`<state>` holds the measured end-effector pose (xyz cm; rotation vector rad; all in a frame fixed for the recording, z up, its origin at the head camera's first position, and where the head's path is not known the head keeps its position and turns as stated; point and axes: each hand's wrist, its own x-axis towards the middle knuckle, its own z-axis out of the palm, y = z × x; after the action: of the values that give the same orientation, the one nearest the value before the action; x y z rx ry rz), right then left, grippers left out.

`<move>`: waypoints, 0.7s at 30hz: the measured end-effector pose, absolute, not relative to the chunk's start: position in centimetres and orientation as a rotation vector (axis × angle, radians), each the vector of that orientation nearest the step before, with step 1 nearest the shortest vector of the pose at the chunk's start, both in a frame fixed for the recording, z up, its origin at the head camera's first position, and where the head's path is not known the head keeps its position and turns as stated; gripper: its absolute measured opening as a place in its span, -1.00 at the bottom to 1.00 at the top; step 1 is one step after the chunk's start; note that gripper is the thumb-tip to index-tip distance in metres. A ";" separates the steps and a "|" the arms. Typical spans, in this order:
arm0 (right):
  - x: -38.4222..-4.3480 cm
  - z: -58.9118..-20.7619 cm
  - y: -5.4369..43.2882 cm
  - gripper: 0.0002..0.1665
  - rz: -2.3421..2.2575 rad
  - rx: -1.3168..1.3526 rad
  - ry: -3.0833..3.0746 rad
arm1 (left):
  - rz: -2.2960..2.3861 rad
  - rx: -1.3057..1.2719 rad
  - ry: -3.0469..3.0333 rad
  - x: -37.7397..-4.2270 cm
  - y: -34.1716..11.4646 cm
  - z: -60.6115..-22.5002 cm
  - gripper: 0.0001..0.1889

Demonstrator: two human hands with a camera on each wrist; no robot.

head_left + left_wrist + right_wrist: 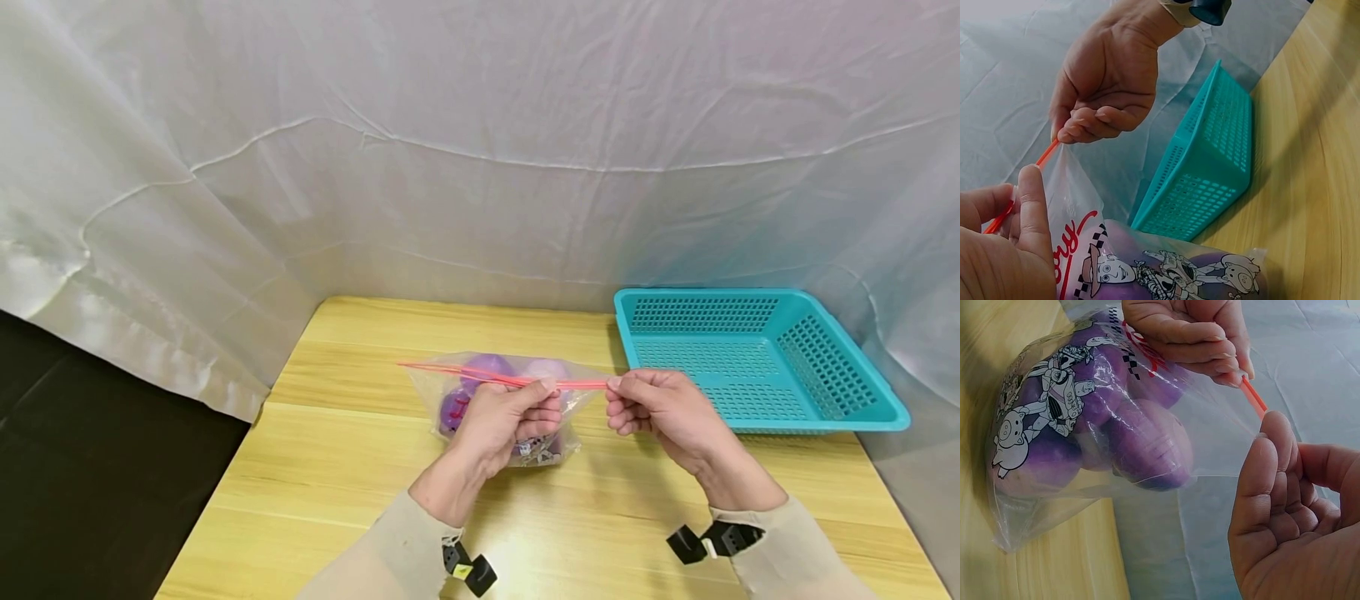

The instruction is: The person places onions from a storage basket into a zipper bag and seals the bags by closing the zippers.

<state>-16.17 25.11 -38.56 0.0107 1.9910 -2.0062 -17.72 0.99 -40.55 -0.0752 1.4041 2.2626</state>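
A clear zip bag [431, 397] with a red-orange zip strip stands upright on the table. Cartoon figures and red lettering are printed on it, and several round purple things [1150, 444] fill its lower part. My left hand [498, 421] pinches the strip near its middle between thumb and fingers. At those fingertips, a small pale piece [1014, 195] is partly hidden, so I cannot tell what it is. My right hand [667, 412] pinches the strip's right end, and the stretch of strip between both hands looks taut. To the left, the strip runs on past my left hand.
A turquoise perforated basket [896, 412] stands at the back right of the wooden table [315, 492], close behind my right hand. Pale cloth [480, 217] hangs along the back and both sides. Dark floor [90, 467] lies beyond the left edge.
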 end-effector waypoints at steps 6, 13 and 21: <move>-16.2 -38.7 25.2 -0.75 -2.012 0.005 1.992 | 2.260 -0.071 1.413 -17.7 0.8 -40.5 -0.70; -16.2 -38.7 25.4 -0.75 -2.022 0.013 1.987 | 2.259 -0.061 1.430 -17.8 0.6 -40.4 -0.71; -16.2 -38.6 25.5 -0.76 -2.029 0.037 1.988 | 2.265 -0.076 1.433 -17.8 0.2 -40.3 -0.74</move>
<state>-16.15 25.54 -38.61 0.0365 1.9877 -2.0287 -17.79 0.22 -40.28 -0.0759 1.4330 2.2654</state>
